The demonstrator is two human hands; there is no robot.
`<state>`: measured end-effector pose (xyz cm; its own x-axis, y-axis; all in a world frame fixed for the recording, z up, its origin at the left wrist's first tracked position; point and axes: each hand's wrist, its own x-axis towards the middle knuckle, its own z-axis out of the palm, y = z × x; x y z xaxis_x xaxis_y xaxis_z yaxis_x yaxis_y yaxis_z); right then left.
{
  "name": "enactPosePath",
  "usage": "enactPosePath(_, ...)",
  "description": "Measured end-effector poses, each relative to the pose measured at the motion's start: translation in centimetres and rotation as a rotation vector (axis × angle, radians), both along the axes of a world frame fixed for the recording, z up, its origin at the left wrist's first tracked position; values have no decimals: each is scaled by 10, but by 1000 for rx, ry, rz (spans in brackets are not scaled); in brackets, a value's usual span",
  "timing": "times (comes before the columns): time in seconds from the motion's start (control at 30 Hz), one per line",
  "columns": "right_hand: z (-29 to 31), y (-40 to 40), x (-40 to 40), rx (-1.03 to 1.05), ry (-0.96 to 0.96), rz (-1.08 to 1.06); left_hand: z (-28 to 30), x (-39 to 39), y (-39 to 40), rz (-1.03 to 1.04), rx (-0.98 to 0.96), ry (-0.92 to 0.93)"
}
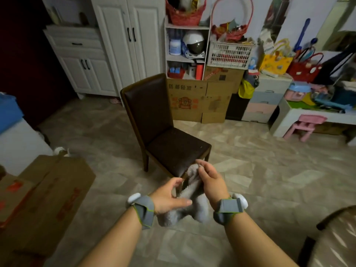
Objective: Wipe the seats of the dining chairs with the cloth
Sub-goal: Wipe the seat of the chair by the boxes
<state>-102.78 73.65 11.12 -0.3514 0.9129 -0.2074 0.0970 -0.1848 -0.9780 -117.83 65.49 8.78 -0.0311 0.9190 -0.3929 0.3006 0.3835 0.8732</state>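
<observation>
A dark brown dining chair (163, 132) with a padded seat (178, 149) stands in the middle of the floor, its back to the left. Just in front of the seat's near corner I hold a fluffy grey cloth (189, 195) between both hands. My right hand (211, 180) pinches the cloth's upper end. My left hand (169, 197) grips its lower part from the left, thumb across it. The cloth hangs down below my wrists and is blurred. Both wrists carry grey bands.
A large cardboard box (44, 205) lies at the near left. Stacked cartons (200, 101), a white shelf (186, 49) and white cabinets (107, 54) line the back wall. A pink child's chair (306, 126) and toy table stand at the right. Another chair's edge (335, 239) shows bottom right.
</observation>
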Motion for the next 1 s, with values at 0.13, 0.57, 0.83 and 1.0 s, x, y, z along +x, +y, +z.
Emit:
enactPosePath(0.13,-14,69,-35,187,-109,51,-10,-29,62,16,-82,29)
enactPosePath(0.57,-59,288,-141,226,-450,316,-42,-192,242,101,-75,786)
enactPosePath(0.83,-96,360,-182,143,-438,189,-70,-269,313,-160,-182,466)
enactPosePath(1.0,-135,365,-227,21,-469,105,-107,-318,368,152,-165,247)
